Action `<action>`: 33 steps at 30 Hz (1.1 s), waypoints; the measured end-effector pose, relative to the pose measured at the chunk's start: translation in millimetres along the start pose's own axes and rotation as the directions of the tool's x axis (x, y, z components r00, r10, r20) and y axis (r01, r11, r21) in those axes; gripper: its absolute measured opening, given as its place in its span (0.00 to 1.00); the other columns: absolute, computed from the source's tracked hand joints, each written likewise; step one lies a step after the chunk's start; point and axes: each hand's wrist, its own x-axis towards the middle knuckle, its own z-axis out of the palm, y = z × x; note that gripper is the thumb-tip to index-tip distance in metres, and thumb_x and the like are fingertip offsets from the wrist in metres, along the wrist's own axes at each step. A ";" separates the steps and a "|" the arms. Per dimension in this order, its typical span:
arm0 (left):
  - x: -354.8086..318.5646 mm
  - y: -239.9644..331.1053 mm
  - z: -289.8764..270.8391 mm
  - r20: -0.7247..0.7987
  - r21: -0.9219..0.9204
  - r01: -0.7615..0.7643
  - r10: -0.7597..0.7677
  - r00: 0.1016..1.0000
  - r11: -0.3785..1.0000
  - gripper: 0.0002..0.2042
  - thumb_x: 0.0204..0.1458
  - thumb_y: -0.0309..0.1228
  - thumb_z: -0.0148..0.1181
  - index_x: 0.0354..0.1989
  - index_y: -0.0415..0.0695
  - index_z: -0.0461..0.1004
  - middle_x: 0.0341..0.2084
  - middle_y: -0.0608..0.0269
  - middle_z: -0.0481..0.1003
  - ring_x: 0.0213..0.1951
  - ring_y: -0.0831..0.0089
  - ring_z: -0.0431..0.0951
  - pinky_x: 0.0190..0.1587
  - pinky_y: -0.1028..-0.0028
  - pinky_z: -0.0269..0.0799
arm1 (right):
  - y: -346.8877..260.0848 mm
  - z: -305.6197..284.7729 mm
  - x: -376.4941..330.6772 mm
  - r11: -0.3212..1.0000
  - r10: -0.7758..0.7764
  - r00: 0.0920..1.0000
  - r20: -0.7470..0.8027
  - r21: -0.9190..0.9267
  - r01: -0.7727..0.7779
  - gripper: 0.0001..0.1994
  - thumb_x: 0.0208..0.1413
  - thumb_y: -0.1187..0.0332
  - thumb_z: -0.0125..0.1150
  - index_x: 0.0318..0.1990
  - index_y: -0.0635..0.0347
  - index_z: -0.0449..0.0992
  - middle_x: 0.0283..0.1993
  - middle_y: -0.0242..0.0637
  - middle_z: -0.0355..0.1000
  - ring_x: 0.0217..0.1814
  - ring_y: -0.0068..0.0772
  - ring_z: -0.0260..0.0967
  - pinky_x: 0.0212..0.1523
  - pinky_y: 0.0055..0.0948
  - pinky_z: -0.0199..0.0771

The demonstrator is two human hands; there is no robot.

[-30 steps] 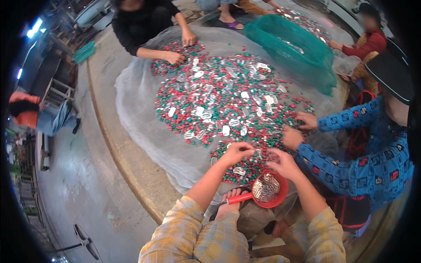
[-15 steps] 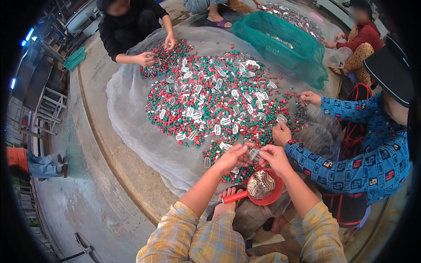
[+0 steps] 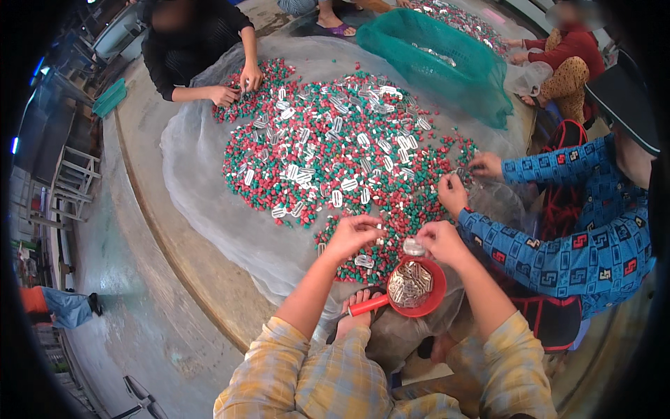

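Note:
Before me a heap of small red and green pebble-like pieces (image 3: 279, 150) is spread on pale netting (image 3: 192, 150), with flat silvery slotted plates (image 3: 337, 199) scattered through it. My right hand (image 3: 441, 243) pinches one such slotted plate (image 3: 413, 246) just above the rim of a red handled bowl (image 3: 438, 297). Inside the bowl lie many similar slotted plates (image 3: 410, 283). Over the near edge of the heap, my left hand (image 3: 354, 236) has its fingers drawn together. A small pale bit shows at its fingertips, too small to name.
A person in a blue patterned sleeve (image 3: 551, 255) reaches into the heap from the right. Across it, a person in black (image 3: 192, 45) handles pieces. A green mesh basket (image 3: 447, 91) stands at the far side, near a person in dark red (image 3: 579, 56).
My hands have moved apart; the slotted plate once between both is now in my right hand alone, nearer the bowl. My left hand has shifted left. The blue-sleeved person's hands have moved closer together.

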 end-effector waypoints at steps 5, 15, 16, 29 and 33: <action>-16.9 -6.4 -2.6 0.186 0.026 0.070 -0.073 0.980 0.997 0.16 0.44 0.27 0.66 0.43 0.38 0.74 0.28 0.63 0.76 0.28 0.80 0.76 0.29 0.79 0.73 | -1.6 4.9 -7.2 0.992 0.107 0.932 0.345 0.026 -0.123 0.16 0.53 0.65 0.59 0.44 0.70 0.72 0.31 0.42 0.74 0.23 0.28 0.74 0.20 0.26 0.76; -20.0 -1.8 25.4 0.250 -0.037 -0.036 0.044 0.967 0.999 0.18 0.43 0.22 0.66 0.44 0.39 0.71 0.31 0.62 0.76 0.33 0.77 0.76 0.34 0.77 0.75 | 9.1 12.6 -3.4 0.557 -0.009 0.879 0.476 0.733 -0.391 0.21 0.56 0.71 0.54 0.57 0.68 0.62 0.45 0.43 0.70 0.44 0.36 0.73 0.43 0.34 0.78; -21.2 -1.5 23.0 0.241 -0.091 0.005 0.017 0.971 0.996 0.18 0.43 0.22 0.66 0.44 0.40 0.71 0.31 0.62 0.76 0.33 0.77 0.76 0.34 0.77 0.75 | 3.4 10.7 -5.2 0.539 -0.012 0.878 0.478 0.743 -0.397 0.21 0.55 0.72 0.55 0.56 0.69 0.63 0.45 0.43 0.71 0.44 0.36 0.73 0.42 0.34 0.79; 12.6 -59.6 -26.9 -0.163 0.881 -0.088 0.471 0.867 0.466 0.15 0.40 0.34 0.65 0.39 0.45 0.76 0.30 0.53 0.76 0.33 0.57 0.77 0.38 0.61 0.72 | 23.0 16.4 -2.9 0.917 -0.076 0.970 0.229 -0.367 0.159 0.12 0.47 0.68 0.59 0.40 0.58 0.77 0.31 0.44 0.75 0.33 0.41 0.74 0.39 0.35 0.73; 27.3 -82.7 -39.8 0.122 0.985 -0.165 0.485 0.866 0.047 0.23 0.39 0.36 0.66 0.46 0.47 0.71 0.29 0.55 0.76 0.34 0.58 0.77 0.38 0.60 0.72 | 16.3 69.1 -2.4 0.842 -0.365 0.930 0.053 -0.406 0.354 0.12 0.47 0.69 0.58 0.41 0.60 0.75 0.35 0.47 0.72 0.37 0.46 0.72 0.41 0.41 0.72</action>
